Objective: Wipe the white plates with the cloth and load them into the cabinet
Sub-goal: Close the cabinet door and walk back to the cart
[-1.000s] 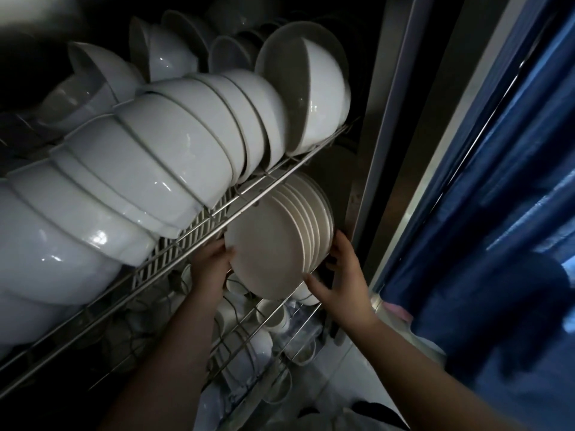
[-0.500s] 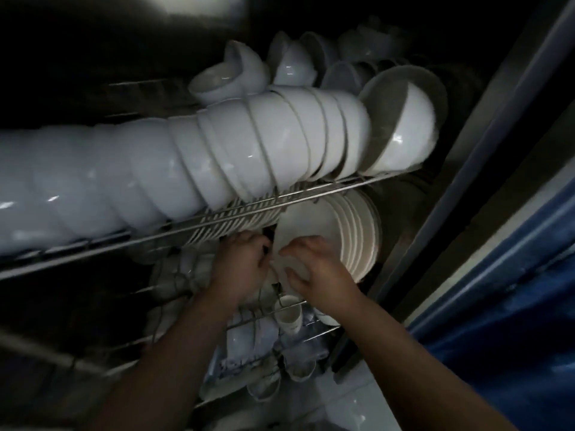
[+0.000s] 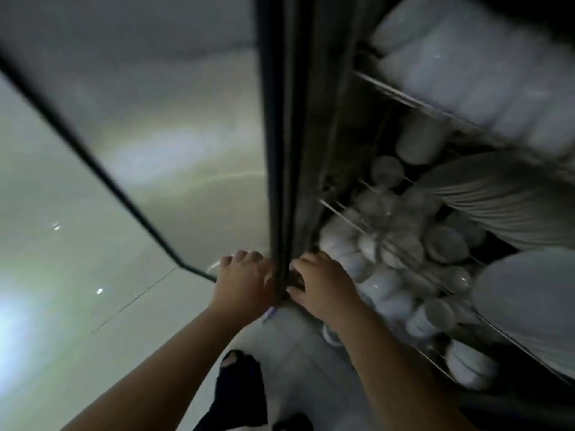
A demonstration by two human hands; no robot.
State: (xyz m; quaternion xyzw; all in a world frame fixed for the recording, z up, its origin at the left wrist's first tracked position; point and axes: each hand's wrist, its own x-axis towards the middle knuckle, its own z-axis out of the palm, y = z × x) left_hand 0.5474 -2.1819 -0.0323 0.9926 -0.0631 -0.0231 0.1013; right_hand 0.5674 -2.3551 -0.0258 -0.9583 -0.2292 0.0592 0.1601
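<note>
Evidently left hand (image 3: 245, 286) and right hand (image 3: 323, 287) grip the door edge (image 3: 280, 181) between them, likely to swing it, plates (image 3: 497, 194) racked rightward.

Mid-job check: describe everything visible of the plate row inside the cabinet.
The plate row is white, smooth-looking plates stood on edge, packed face to face and tilted, at the cabinet's right side. Blurred bowls sit on the shelf above, cups lower left of it. No hand touches it: left hand and right hand are at the dark upright edge.
</note>
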